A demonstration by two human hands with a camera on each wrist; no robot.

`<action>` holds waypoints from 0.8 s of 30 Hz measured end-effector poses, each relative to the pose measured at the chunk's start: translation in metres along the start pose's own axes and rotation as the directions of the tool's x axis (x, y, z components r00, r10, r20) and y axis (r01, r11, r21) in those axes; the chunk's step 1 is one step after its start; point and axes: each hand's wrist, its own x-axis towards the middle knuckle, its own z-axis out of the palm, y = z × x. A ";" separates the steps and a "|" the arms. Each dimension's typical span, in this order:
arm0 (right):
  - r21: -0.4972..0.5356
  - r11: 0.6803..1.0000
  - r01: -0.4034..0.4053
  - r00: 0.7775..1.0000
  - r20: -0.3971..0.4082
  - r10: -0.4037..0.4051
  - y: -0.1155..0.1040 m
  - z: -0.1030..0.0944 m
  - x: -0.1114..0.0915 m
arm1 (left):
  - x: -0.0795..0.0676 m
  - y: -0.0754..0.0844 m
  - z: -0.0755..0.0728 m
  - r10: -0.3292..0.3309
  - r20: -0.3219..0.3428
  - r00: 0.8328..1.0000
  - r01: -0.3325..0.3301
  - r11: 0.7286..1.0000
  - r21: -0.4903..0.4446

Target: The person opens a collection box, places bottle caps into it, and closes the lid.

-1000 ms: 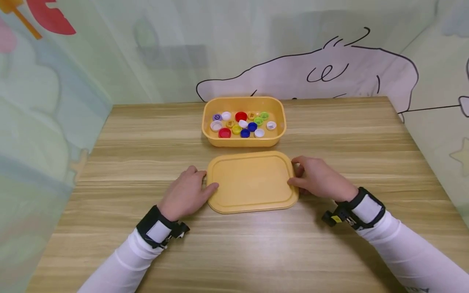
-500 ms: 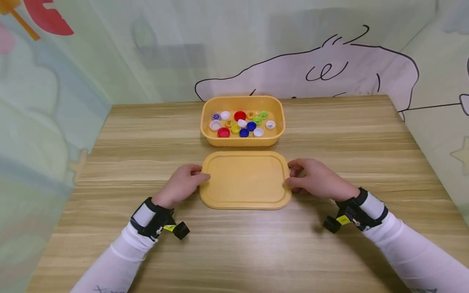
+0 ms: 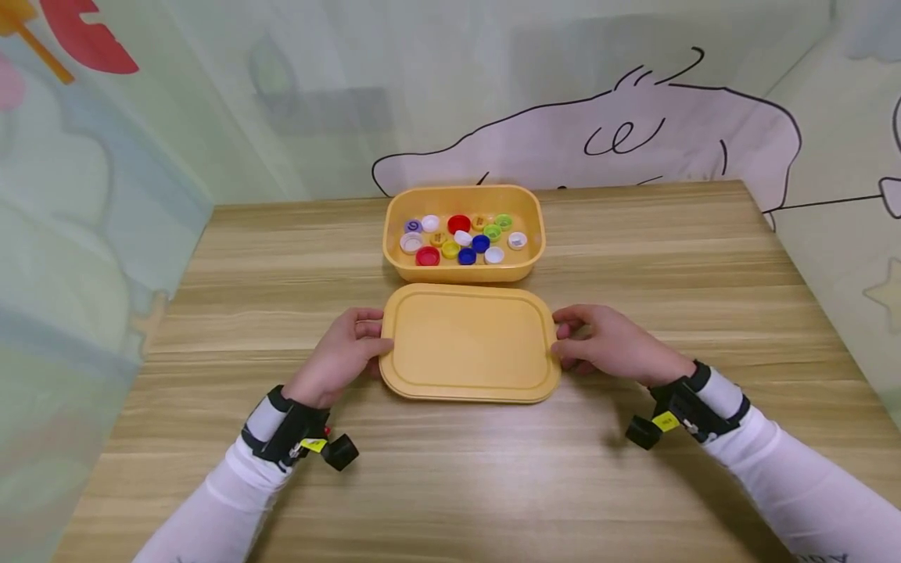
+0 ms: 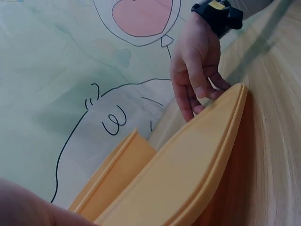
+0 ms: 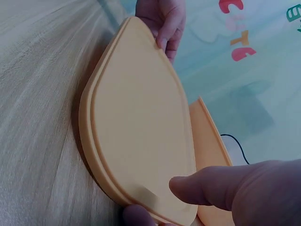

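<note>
A flat, yellow-orange plastic lid with rounded corners lies between both hands, in front of a matching tub. My left hand pinches its left edge, thumb near the top rim and fingers at the side. At the right edge, my right hand pinches it the same way; the right wrist view shows the thumb over the lid's face. Shadow shows beneath the lid's rim in both wrist views; whether it is fully off the table I cannot tell. Several coloured bottle caps lie inside the tub.
The wooden table ends at a patterned wall covering behind the tub. More of this covering stands along the left and right sides. The tub is just beyond the lid's far edge.
The lid has shifted slightly left and turned a little clockwise, its far edge now nearer the tub. My left hand has moved left with it, its thumb drawn back toward the rim.
</note>
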 end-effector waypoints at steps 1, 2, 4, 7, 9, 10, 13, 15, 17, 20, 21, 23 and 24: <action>-0.001 1.000 0.000 1.000 0.000 0.000 0.000 0.000 0.000 | -0.002 0.001 0.000 0.006 0.002 1.000 -0.006 1.000 -0.010; 0.001 1.000 -0.001 1.000 -0.001 0.001 0.000 0.000 0.000 | -0.003 0.001 -0.001 0.015 0.008 1.000 -0.014 1.000 -0.018; -0.001 1.000 0.002 1.000 -0.006 -0.002 0.001 0.000 0.001 | -0.007 0.003 -0.001 0.027 0.021 0.999 -0.027 0.999 -0.033; -0.005 1.000 0.014 1.000 -0.012 -0.014 0.002 0.000 0.001 | -0.012 0.005 -0.003 0.047 0.044 0.998 -0.045 0.998 -0.047; -0.009 1.000 0.021 1.000 -0.015 -0.021 0.003 0.000 0.001 | -0.015 0.006 -0.005 0.067 0.064 0.996 -0.063 0.996 -0.057; -0.011 1.000 0.024 1.000 -0.016 -0.024 0.002 0.000 0.000 | -0.017 0.007 -0.007 0.081 0.072 0.994 -0.077 0.995 -0.059; -0.013 0.999 0.035 0.999 -0.012 -0.035 0.001 -0.003 -0.002 | -0.021 0.009 -0.011 0.114 0.080 0.990 -0.108 0.991 -0.078; 0.005 0.999 0.047 0.999 -0.004 -0.047 -0.001 -0.005 -0.004 | -0.022 0.012 -0.013 0.128 0.073 0.989 -0.121 0.988 -0.097; 0.041 0.997 0.060 0.998 0.001 -0.060 -0.004 -0.009 -0.006 | -0.023 0.015 -0.015 0.130 0.061 0.990 -0.122 0.985 -0.121; 0.098 0.991 0.087 0.996 -0.006 -0.087 -0.011 -0.015 -0.009 | -0.022 0.021 -0.017 0.129 0.039 0.991 -0.121 0.979 -0.164; 0.112 0.989 0.095 0.995 -0.014 -0.094 -0.014 -0.017 -0.009 | -0.021 0.024 -0.018 0.130 0.028 0.991 -0.123 0.976 -0.180; 0.121 0.987 0.107 0.994 -0.034 -0.103 -0.021 -0.021 -0.009 | -0.019 0.029 -0.019 0.136 0.004 0.991 -0.132 0.968 -0.215; 0.121 0.986 0.112 0.993 -0.046 -0.107 -0.025 -0.023 -0.009 | -0.018 0.032 -0.020 0.138 -0.013 0.990 -0.138 0.964 -0.226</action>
